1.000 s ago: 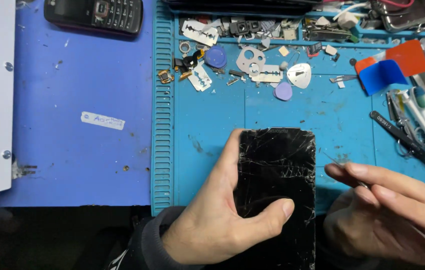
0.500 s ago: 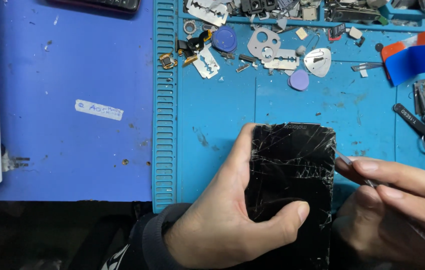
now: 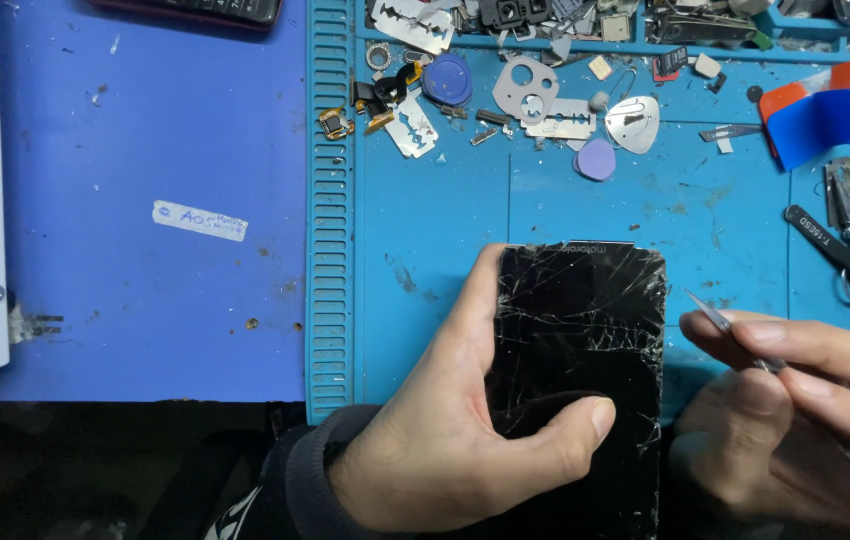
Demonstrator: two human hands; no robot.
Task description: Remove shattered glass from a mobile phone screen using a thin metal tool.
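Since the earlier frame, the thin metal tool [image 3: 720, 322] sits clear of the phone's right edge. Left hand [image 3: 465, 440] clamps the cracked black phone [image 3: 580, 340] on the blue mat [image 3: 425, 230], thumb across the glass. Right hand [image 3: 795, 400] pinches the tool just beside it, prying not begun.

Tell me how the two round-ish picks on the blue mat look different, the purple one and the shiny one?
The purple pick is small, flat-coloured and dull; the silver pick is bigger, shiny like metal, with a small hole in it. The purple pick lies lower on the mat, the silver pick just above and right. Both are rounded triangles lying flat, untouched by either hand.
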